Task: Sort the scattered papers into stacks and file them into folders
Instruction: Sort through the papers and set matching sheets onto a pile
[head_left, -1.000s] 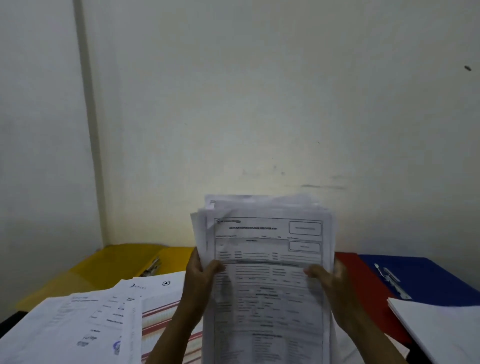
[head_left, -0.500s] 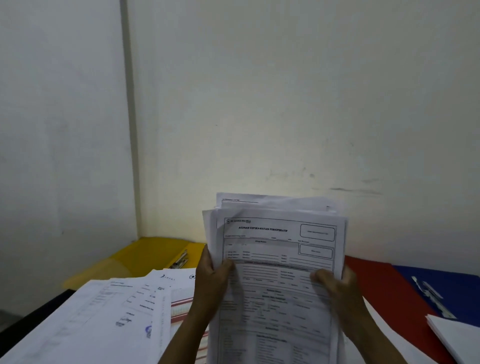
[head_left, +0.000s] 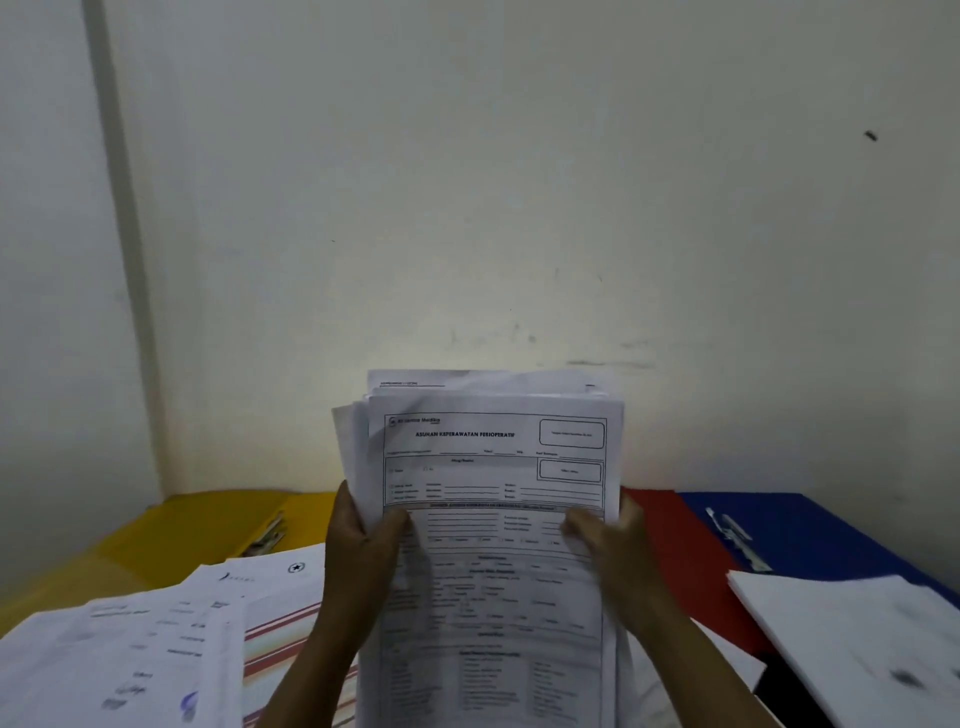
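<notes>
We face a plain pale wall (head_left: 519, 182), scuffed with grey marks low down and one dark speck at upper right. A second wall (head_left: 47, 260) meets it in a corner at left. A bright patch of light falls low on the wall.

We've got a stack of forms (head_left: 488, 519) held upright, left hand (head_left: 358, 540) and right hand (head_left: 608, 540) each with a grip on one side edge, thumbs on the front sheet. Behind it lie a yellow folder (head_left: 208, 525), red folder (head_left: 675, 551) and blue folder (head_left: 810, 530), with loose papers (head_left: 156, 639) at left and a white pile (head_left: 852, 629) at right.
</notes>
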